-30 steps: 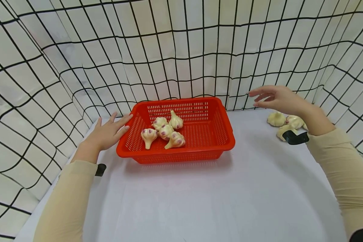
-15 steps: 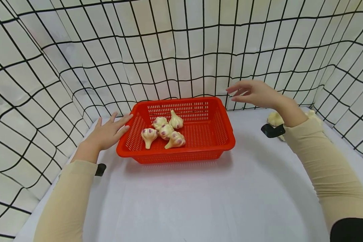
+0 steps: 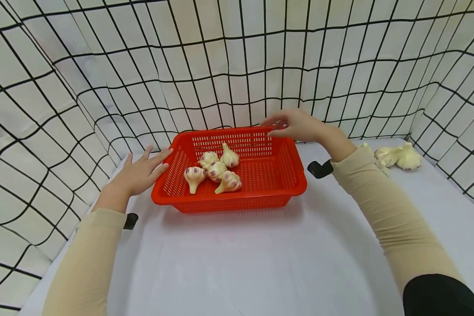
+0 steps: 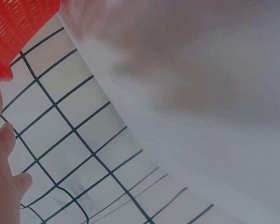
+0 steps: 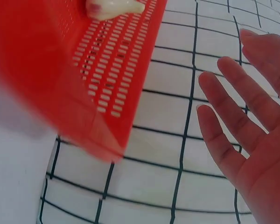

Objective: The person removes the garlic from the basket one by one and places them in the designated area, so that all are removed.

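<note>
A red perforated plastic basket (image 3: 237, 204) stands on the white table, with several garlic bulbs (image 3: 229, 182) grouped in its left half. My left hand (image 3: 136, 175) rests with spread fingers at the basket's left rim. Above the basket's back right corner is my right hand (image 3: 296, 125), fingers loosely bent. The right wrist view shows that hand (image 5: 252, 130) with its palm bare and nothing between the fingers. More garlic bulbs (image 3: 408, 157) lie on the table at the right, partly hidden by my right sleeve.
White walls covered with black netting (image 3: 237, 74) enclose the table at the back and both sides. White table surface (image 3: 237, 263) stretches in front of the basket. A black strap (image 3: 442, 294) circles the right arm.
My right hand has moved left, from above the bulbs at the right to over the basket's back right corner. The left hand and the basket stay where they were.
</note>
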Motion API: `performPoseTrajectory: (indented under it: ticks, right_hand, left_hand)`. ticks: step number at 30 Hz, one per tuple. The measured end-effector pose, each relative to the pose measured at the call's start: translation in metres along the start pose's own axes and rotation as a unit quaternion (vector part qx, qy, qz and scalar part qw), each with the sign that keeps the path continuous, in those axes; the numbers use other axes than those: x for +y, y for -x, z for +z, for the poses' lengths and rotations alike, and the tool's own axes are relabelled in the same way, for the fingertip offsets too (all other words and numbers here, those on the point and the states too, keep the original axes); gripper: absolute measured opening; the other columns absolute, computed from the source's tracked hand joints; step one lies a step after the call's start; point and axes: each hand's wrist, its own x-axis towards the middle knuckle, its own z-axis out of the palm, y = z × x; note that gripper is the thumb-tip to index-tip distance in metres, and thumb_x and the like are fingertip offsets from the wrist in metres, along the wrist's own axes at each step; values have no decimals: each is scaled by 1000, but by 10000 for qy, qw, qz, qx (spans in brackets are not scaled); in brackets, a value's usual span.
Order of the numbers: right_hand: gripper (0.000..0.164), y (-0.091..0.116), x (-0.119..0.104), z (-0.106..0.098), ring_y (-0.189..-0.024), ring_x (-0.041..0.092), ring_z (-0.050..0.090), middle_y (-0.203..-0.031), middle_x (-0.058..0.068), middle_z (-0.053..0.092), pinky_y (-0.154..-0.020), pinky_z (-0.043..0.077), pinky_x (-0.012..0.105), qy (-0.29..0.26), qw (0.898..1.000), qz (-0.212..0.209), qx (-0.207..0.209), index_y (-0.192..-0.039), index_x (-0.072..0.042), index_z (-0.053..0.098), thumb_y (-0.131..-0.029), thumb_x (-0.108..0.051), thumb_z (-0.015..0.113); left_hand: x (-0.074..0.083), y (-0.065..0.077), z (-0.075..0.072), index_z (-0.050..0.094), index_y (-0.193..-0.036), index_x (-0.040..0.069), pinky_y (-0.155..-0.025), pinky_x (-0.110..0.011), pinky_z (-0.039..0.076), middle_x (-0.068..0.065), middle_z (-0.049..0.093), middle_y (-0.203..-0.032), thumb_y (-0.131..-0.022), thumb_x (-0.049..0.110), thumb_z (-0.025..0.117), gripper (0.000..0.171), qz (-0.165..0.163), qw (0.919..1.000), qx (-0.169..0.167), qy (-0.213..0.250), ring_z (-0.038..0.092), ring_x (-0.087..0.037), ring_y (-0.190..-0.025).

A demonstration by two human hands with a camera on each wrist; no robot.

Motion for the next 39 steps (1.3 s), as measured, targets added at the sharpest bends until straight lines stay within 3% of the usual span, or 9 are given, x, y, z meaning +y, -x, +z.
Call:
performPoseTrajectory:
  ticks: [10,15,21,32,39]
  right_hand:
    - [35,-27,-14,33,-115,26,63,-130,10,67,-100,52,42,-349,9976,-377,-459,-132,-4,67,-98,-11,71]
    - [37,-40,-23,47,-119,25,62,-130,7,67,-100,53,38,8,9928,-329,-1148,-134,-7,67,-98,-15,72]
    - [42,-53,-30,62,-121,28,62,-132,12,66,-100,53,38,227,9817,-219,-1876,-138,-5,64,-97,-12,71]
    - [41,-65,-28,85,-127,31,58,-133,17,65,-104,49,37,488,9686,-206,-2429,-136,0,63,-96,-5,72]
    - [45,-72,-32,101,-125,25,57,-133,11,64,-102,51,34,966,9598,-50,-2636,-136,-10,64,-93,-15,78]
  left_hand:
    - [-1,-1,1,16,-166,22,-112,-73,-14,-23,24,-165,-107,59,24,70,36,10000,-32,-7,-1,-48,-153]
    - [-1,-1,2,17,-166,22,-113,-73,-13,-23,25,-165,-108,59,26,70,24,10000,-14,-1,-1,-48,-153]
    - [-1,1,2,18,-166,22,-113,-73,-12,-23,26,-164,-108,58,27,69,7,10000,27,45,-1,-47,-154]
    - [0,0,2,15,-166,22,-112,-73,-14,-24,23,-165,-108,58,24,69,-8,10000,-79,35,-4,-47,-154]
    - [0,0,1,15,-166,21,-112,-74,-13,-25,24,-164,-108,58,24,69,-22,10000,-82,19,-3,-48,-153]
